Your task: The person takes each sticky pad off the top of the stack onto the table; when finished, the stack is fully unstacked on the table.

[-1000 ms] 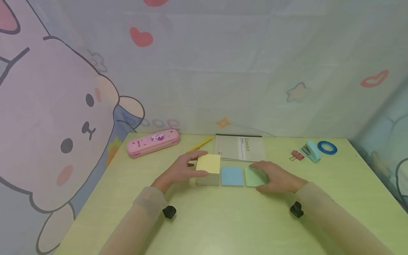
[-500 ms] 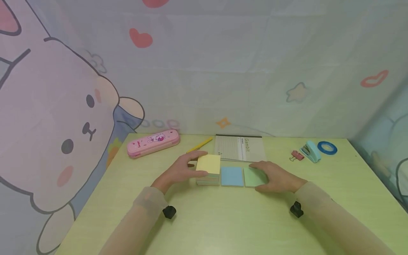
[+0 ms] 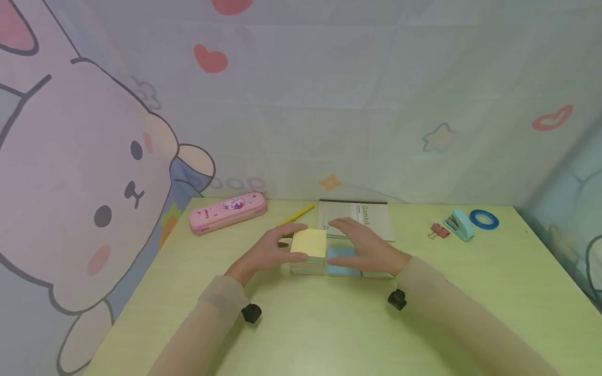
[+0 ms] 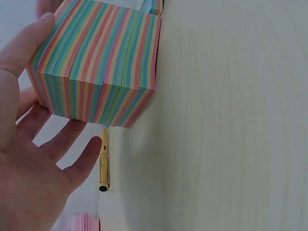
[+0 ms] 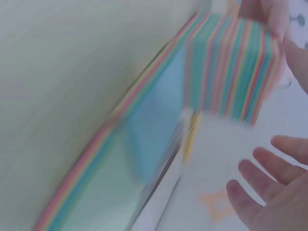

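Note:
A tall stack of striped sticky note pads point(image 3: 308, 243) with a yellow top stands on the table. My left hand point(image 3: 267, 251) holds it from the left side, thumb on the near face and fingers at the far face; the coloured edges point(image 4: 96, 57) show in the left wrist view. Beside the stack lies a blue sticky note pad point(image 3: 342, 269), and right of that a green sticky note pad point(image 5: 91, 192), mostly hidden by my right arm in the head view. My right hand point(image 3: 369, 249) is over the blue pad, fingers spread and holding nothing, pointing toward the stack.
Behind the pads lies a notebook point(image 3: 376, 224). A yellow pen point(image 3: 296, 214) and a pink pencil case point(image 3: 228, 213) are at the back left. Toward the back right are a red binder clip point(image 3: 439, 230), a mint stapler point(image 3: 460, 224) and a blue tape roll point(image 3: 484, 220).
My right hand has let go of the green pad and moved left over the blue pad, toward the stack. The left hand stays on the stack.

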The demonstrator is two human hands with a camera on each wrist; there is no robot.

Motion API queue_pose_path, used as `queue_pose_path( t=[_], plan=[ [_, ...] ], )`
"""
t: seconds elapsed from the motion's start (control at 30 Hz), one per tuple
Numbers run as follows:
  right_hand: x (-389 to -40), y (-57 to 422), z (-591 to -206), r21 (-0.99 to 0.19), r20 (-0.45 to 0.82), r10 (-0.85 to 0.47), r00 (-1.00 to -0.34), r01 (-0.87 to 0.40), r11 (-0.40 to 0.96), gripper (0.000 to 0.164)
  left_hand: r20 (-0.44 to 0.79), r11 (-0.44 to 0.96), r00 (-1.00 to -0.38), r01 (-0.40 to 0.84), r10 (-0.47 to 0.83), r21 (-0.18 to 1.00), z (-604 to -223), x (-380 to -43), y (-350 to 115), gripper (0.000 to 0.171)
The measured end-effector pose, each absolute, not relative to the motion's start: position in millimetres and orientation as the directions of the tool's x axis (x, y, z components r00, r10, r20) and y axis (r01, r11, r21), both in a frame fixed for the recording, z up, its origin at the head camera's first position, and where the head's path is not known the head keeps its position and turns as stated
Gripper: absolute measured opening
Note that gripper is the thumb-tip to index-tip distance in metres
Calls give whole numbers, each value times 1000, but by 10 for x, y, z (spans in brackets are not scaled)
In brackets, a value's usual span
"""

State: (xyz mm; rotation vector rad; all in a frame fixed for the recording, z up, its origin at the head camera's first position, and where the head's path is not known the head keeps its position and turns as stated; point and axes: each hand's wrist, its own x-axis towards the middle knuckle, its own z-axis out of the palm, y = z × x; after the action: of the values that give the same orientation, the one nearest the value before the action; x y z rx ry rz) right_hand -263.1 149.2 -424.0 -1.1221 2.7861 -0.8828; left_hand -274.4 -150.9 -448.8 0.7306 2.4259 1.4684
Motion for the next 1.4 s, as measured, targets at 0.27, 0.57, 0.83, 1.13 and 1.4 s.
queue_pose_path(
  t=[0.27, 0.57, 0.83, 1.13, 1.4],
  plan=[
    [-2623, 1054, -4155, -464, 172, -682, -710, -670, 580, 91, 88, 375, -839, 331, 537, 866, -4537, -2789, -1484, 80],
    [-2627, 1400, -4129, -426, 163, -668, -726, -662, 617, 84, 71, 411, -846, 328, 528, 851, -4554, -2798, -1514, 80],
    [-2572, 2312, -4232, -466, 171, -549, -818, -558, 686, 76, 60, 408, -847, 315, 528, 857, -4581, -2788, -1513, 72],
    [-2499, 3016, -4486, -441, 106, -493, -863, -485, 755, 71, 58, 413, -853, 309, 518, 857, -4569, -2789, -1534, 73],
    [-2475, 3120, -4628, -470, 65, -507, -860, -474, 744, 75, 52, 398, -850, 298, 524, 867, -4555, -2785, -1534, 72]
  ],
)
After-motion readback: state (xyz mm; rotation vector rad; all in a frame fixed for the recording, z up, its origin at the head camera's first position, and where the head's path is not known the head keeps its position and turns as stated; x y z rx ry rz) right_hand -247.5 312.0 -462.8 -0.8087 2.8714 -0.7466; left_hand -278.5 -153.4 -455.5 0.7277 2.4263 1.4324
